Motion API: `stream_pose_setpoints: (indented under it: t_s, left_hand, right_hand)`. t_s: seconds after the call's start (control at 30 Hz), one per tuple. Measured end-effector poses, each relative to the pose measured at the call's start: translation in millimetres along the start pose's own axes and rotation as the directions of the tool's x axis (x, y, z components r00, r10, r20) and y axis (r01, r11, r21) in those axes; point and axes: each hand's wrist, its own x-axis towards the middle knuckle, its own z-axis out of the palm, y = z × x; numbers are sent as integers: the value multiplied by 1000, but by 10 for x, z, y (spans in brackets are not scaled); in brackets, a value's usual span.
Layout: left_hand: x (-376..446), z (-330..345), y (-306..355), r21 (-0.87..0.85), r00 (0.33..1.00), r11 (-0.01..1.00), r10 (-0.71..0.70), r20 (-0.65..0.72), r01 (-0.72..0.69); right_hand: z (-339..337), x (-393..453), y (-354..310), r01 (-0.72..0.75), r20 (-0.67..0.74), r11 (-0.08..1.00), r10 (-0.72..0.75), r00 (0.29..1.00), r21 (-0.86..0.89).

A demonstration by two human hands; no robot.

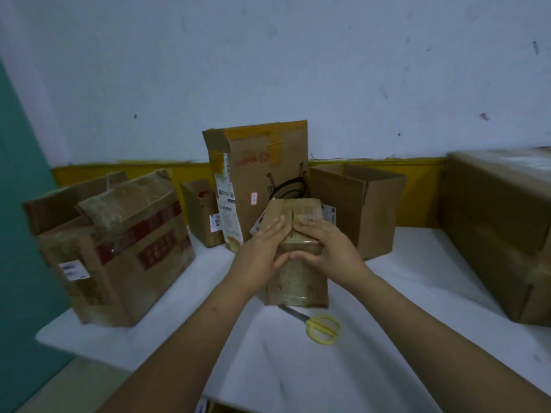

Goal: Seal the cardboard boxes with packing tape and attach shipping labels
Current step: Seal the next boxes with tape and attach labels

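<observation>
Hands (262,248) flat on small box (298,278)

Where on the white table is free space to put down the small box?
Bare table lies between the small box and the big box at right, and near the front edge, left of the scissors. The back by the wall is crowded with boxes.
</observation>
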Motion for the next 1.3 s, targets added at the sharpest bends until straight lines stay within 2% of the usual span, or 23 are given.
stream_pose_setpoints:
  t_s: [0.13, 0.23, 0.3, 0.33, 0.4, 0.47, 0.53, 0.6, 0.67, 0.7, 0.73, 0.77, 0.8, 0.83, 0.87, 1.0, 1.13, 1.23, 1.3]
  left_hand:
    - [-90, -106, 105, 15, 999, 1000, 12, 52, -13]
    - [-204, -221, 52, 42, 984, 997, 56, 168, -64]
    - [-248, -315, 27, 65, 969, 996, 36, 243, -53]
    - [-244, -375, 53, 38, 964, 999, -5, 267, -6]
    - [-183, -495, 181, -126, 949, 973, -154, 274, 195]
    - [-48, -537, 263, -333, 913, 852, -353, 205, 404]
    - [-9, -512, 314, -476, 867, 734, -475, 147, 483]
    - [-32, -374, 266, -637, 889, 657, -448, 101, 403]
    - [-82, -286, 241, -703, 913, 635, -405, 52, 321]
    - [-89, -274, 244, -723, 920, 625, -391, 34, 293]
    - [-96, -278, 271, -749, 923, 605, -383, 23, 270]
    - [-110, -279, 299, -770, 923, 583, -385, 21, 261]
    - [-134, -272, 338, -781, 916, 564, -401, 25, 268]
    - [-167, -254, 374, -787, 904, 548, -426, 27, 282]
    - [-206, -231, 385, -794, 893, 537, -451, 17, 286]
    - [-373, -159, 406, -818, 869, 508, -494, -19, 271]
    - [-406, -315, 483, -849, 863, 449, -505, 17, 280]
    - [-341, -680, 303, -770, 867, 519, -490, 86, 370]
    - [-318, -1033, 115, -734, 869, 534, -471, 153, 419]
  right_hand:
    - [10, -102, -62, 59, -78, 997, -63, 995, -52]
    - [73, -266, -135, 104, -190, 987, -126, 974, -122]
    - [106, -360, -174, 147, -227, 972, -186, 956, -181]
    - [112, -404, -183, 177, -236, 966, -220, 946, -191]
    - [118, -510, -209, 236, -231, 954, -275, 933, -183]
    - [108, -633, -267, 268, -218, 952, -296, 930, -148]
    - [79, -755, -355, 248, -218, 968, -250, 944, -37]
    - [13, -824, -415, 169, -282, 981, -137, 950, 92]
    - [-116, -816, -458, -12, -369, 985, 74, 926, 170]
    - [-204, -775, -475, -153, -332, 956, 233, 914, 249]
    - [-276, -709, -462, -287, -219, 882, 384, 897, 373]
    - [-336, -622, -475, -394, -49, 745, 494, 868, 539]
    - [-350, -536, -482, -475, 118, 597, 537, 835, 647]
    - [-325, -463, -480, -502, 197, 527, 530, 825, 685]
    - [-280, -407, -471, -502, 202, 540, 519, 830, 676]
    - [-167, -371, -529, -442, 61, 641, 525, 849, 627]
    - [-289, -338, -669, -421, 16, 701, 505, 863, 576]
    - [-449, -256, -875, -419, 45, 645, 512, 858, 640]
    - [-502, -230, -1040, -402, 41, 651, 495, 868, 644]
